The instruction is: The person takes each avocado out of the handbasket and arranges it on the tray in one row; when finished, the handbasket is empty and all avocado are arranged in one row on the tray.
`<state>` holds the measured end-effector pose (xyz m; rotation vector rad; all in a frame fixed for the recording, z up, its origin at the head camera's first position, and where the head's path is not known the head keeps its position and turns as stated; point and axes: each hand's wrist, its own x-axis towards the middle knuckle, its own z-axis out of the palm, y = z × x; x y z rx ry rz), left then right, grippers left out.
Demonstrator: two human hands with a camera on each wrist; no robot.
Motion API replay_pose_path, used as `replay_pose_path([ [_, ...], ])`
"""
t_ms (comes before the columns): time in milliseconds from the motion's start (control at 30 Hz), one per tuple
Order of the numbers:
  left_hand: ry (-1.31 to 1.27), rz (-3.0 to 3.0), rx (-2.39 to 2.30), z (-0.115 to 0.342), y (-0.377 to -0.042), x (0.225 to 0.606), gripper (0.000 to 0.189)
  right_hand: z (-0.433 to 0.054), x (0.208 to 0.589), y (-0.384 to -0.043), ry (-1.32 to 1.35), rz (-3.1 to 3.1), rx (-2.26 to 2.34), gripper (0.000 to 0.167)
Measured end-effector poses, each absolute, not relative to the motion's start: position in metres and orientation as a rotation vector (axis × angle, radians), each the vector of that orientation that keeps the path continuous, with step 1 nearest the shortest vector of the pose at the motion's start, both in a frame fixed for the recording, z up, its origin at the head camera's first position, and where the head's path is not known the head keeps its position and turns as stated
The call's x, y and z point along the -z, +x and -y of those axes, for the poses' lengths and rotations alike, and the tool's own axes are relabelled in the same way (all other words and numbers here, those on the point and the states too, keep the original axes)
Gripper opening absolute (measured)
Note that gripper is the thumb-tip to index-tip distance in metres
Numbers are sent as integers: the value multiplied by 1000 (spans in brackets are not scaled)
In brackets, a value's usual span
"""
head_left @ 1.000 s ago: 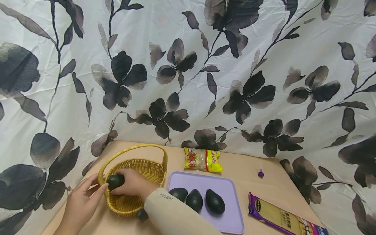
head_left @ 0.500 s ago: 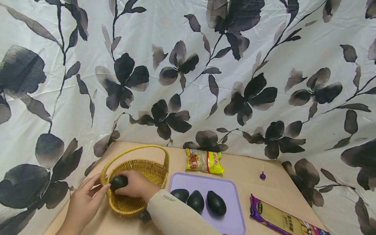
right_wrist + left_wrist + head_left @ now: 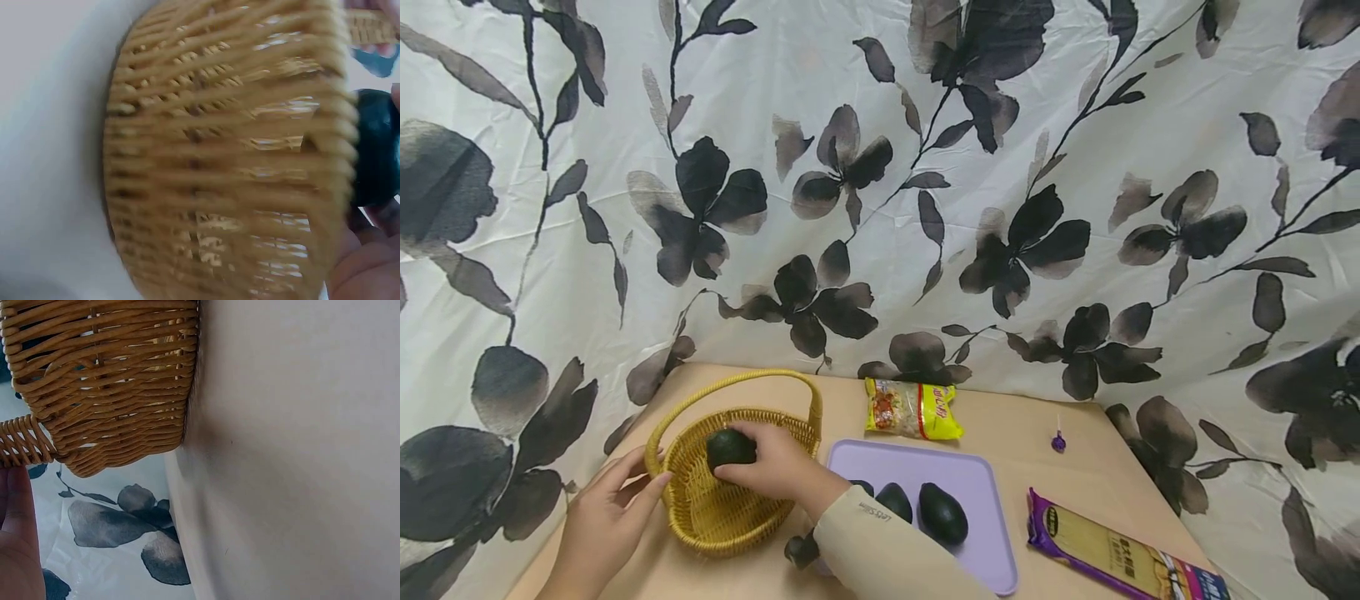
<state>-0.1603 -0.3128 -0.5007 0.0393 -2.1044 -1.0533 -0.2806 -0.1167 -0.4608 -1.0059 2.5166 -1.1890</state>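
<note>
My right hand [image 3: 778, 467] grips a dark green avocado [image 3: 730, 450] above the yellow wicker basket [image 3: 722, 533]. In the right wrist view the avocado [image 3: 378, 150] shows just past the rim, with the fingers around it. At the basket's left side, my left hand [image 3: 606, 521] holds the foot of the handle between thumb and fingers. The left wrist view has those fingers [image 3: 19, 506] against the woven handle [image 3: 25, 440]. Three more avocados [image 3: 943, 513] lie on a lilac tray [image 3: 992, 533]; the right sleeve covers part of two of them.
Behind the tray lies a yellow food packet [image 3: 913, 408]. A purple lollipop [image 3: 1058, 442] and a long purple-edged packet [image 3: 1123, 546] are on the right. A floral cloth [image 3: 925, 208] hangs along the back edge of the table [image 3: 1000, 417].
My right hand has moved right with the avocado, from the basket's left rim toward its middle. The left hand keeps its hold on the handle.
</note>
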Motion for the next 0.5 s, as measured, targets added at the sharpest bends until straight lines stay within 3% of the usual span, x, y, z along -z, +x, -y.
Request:
replay_pose_path([
  [500,77,2165,1028,312,-159,499,45,25,445,-279,-939,-2315,1594,61],
])
